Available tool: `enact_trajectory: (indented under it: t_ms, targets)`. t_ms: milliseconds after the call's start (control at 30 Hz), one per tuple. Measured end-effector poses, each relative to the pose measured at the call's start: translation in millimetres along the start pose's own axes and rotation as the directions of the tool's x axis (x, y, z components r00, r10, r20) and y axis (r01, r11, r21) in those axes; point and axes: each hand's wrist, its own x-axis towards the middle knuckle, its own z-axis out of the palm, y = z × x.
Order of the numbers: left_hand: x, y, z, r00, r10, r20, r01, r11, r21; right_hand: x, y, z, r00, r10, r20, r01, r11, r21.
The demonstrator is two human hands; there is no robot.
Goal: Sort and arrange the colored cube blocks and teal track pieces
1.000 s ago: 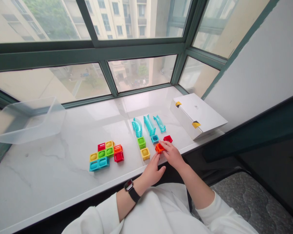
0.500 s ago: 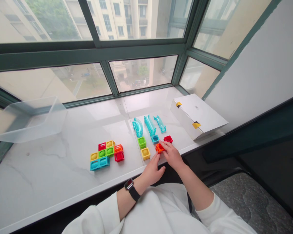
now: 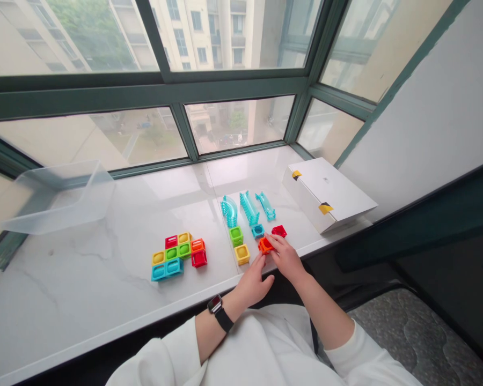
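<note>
My right hand rests on the sill with its fingertips on an orange cube. Just left of it, my left hand lies with fingers spread and reaches toward the same cube, wearing a dark watch on the wrist. Around the orange cube sit a yellow cube, a green cube, a blue cube and a red cube. Three translucent teal track pieces lie behind them. Further left, a joined cluster of coloured cubes stands on the white marble sill.
A white cardboard box with yellow tape lies at the right end of the sill. A clear plastic bin sits at the far left by the window. Green window frames run behind. A grey quilted cushion is lower right.
The view has shifted slightly. Both hands stay at the orange cube with almost no movement.
</note>
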Motion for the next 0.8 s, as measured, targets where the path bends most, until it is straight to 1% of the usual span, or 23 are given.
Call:
enact_trajectory:
  t_ms: [100, 200, 333, 400, 467, 533, 600, 667, 733, 800]
  targets:
    - [-1, 5, -4, 1.000, 0.005, 0.010, -0.005, 1.000, 0.002, 0, 2, 0, 1.000, -0.005, 0.000, 0.005, 1.000, 0.016]
    - [-6, 12, -10, 0.999, -0.002, 0.045, 0.003, 1.000, -0.008, 1, 1, -2, 1.000, -0.004, 0.017, 0.004, 1.000, 0.017]
    - [-21, 23, -26, 0.994, -0.014, 0.104, 0.017, 0.999, -0.034, 1, -3, -7, 0.999, -0.001, 0.053, 0.001, 1.000, -0.007]
    - [-33, 32, -40, 0.990, 0.033, 0.137, -0.021, 0.996, -0.085, 1, -5, -10, 0.998, 0.002, 0.059, 0.000, 1.000, -0.025]
    - [-47, 42, -60, 0.976, 0.095, 0.194, -0.062, 0.983, -0.172, 1, -7, -15, 0.998, 0.005, 0.057, -0.003, 0.999, -0.039]
    - [-60, 50, -84, 0.974, 0.095, 0.207, -0.035, 0.961, -0.273, 0, -10, -20, 0.998, 0.013, 0.060, -0.010, 0.999, -0.046]
    - [-71, 52, -109, 0.983, 0.080, 0.166, -0.026, 0.952, -0.304, 0, -14, -28, 0.998, 0.017, 0.063, -0.014, 0.998, -0.062]
    - [-80, 45, -133, 0.995, 0.070, 0.069, -0.045, 0.947, -0.317, 1, -21, -35, 0.998, 0.012, 0.056, -0.007, 0.996, -0.089]
    - [-88, 30, -154, 0.998, 0.022, -0.064, -0.041, 0.948, -0.315, 4, -29, -42, 0.999, -0.008, 0.038, 0.012, 0.994, -0.110]
    - [-95, 10, -172, 0.974, -0.054, -0.218, -0.011, 0.958, -0.287, 8, -40, -47, 0.999, -0.044, 0.010, 0.045, 0.992, -0.116]
